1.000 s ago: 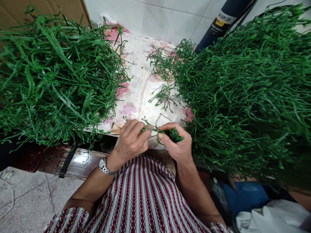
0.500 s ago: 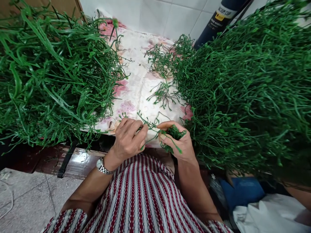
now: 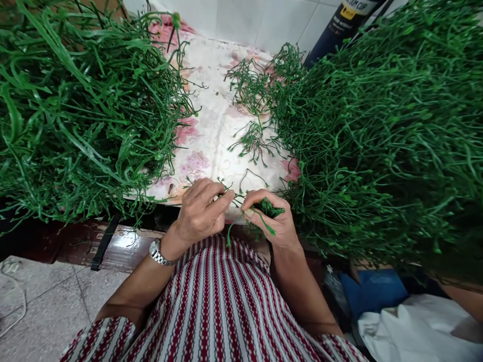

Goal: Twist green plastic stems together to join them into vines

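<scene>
My left hand [image 3: 199, 211] and my right hand [image 3: 273, 218] meet at the near edge of a table with a floral cloth [image 3: 211, 125]. Both pinch a thin green plastic sprig [image 3: 241, 201] stretched between their fingertips. A small bunch of green sprigs [image 3: 268, 207] is curled inside my right hand, with one stem hanging down towards my lap. A metal watch [image 3: 157, 253] sits on my left wrist.
A big heap of long green plastic stems [image 3: 75, 105] covers the table's left side. A bigger heap of finer sprigs [image 3: 385, 136] fills the right. Loose sprigs [image 3: 252, 141] lie between them. A dark tube [image 3: 339, 25] leans at the back; blue and white bags [image 3: 392, 311] lie lower right.
My hands have drawn closer together on the sprig, and one stem now hangs lower from my right hand. The view has tilted down a little.
</scene>
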Motion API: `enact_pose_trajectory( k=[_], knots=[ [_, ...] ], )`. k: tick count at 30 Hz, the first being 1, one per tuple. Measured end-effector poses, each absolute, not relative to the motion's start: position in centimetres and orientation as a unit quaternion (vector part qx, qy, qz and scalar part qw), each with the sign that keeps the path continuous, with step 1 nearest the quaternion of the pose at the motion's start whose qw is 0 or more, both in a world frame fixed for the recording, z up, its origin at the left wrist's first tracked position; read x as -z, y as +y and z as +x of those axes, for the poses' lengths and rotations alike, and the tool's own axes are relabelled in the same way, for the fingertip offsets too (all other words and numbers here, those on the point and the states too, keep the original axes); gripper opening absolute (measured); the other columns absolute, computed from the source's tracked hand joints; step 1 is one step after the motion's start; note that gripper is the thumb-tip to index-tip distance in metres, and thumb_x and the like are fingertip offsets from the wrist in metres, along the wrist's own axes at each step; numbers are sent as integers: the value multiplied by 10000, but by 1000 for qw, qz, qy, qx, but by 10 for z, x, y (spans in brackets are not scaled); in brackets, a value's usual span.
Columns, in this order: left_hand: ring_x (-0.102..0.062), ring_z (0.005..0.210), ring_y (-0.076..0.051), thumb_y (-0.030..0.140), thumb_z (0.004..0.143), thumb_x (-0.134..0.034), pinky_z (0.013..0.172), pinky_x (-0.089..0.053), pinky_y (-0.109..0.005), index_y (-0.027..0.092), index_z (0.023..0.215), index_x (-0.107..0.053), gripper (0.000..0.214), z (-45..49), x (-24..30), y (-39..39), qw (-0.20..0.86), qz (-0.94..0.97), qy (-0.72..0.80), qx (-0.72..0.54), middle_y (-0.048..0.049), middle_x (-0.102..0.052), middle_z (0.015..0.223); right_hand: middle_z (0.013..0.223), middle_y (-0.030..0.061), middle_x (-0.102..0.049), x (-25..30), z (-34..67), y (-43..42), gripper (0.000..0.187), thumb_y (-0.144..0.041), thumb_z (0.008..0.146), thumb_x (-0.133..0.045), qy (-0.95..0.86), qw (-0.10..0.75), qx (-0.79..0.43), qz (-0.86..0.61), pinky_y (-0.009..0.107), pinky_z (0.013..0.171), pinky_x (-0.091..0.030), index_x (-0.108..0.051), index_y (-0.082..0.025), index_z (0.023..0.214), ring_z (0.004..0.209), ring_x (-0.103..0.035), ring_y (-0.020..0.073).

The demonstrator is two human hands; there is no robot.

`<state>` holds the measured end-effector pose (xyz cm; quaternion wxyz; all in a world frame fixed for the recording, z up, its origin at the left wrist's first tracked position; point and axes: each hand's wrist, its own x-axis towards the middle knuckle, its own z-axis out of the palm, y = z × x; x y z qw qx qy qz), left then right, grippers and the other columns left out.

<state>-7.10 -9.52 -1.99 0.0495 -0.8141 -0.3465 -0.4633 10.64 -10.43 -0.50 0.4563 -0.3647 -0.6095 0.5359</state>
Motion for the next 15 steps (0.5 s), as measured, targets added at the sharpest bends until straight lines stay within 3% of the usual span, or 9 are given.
enact_pose_trajectory(
  k=[2,8,15],
  knots=[
    [-478,685,-148,-22,679,-484,608,-406,-288,164,919,-574,317,-73,20,-94,56,-814,-331,474,-47,-555,730,660,-14,-564,5,108,-105,6,-163,754,-616,-588,443,-585,-341,209,545,-393,-614,-168,755,577,-505,87],
    [-488,651,-136,12,713,-531,583,-391,-285,140,963,-577,284,-78,26,-93,62,-836,-286,463,-49,-587,716,617,0,-540,13,112,-108,162,-306,730,-657,-491,434,-696,-294,239,475,-359,-601,-158,766,509,-479,103],
    [-521,623,-119,30,741,-528,532,-423,-257,132,952,-587,241,-77,32,-92,45,-839,-263,474,-44,-603,714,548,-27,-474,3,112,-111,222,-382,742,-642,-462,453,-696,-311,224,400,-295,-558,-177,722,426,-401,76]
  ],
)
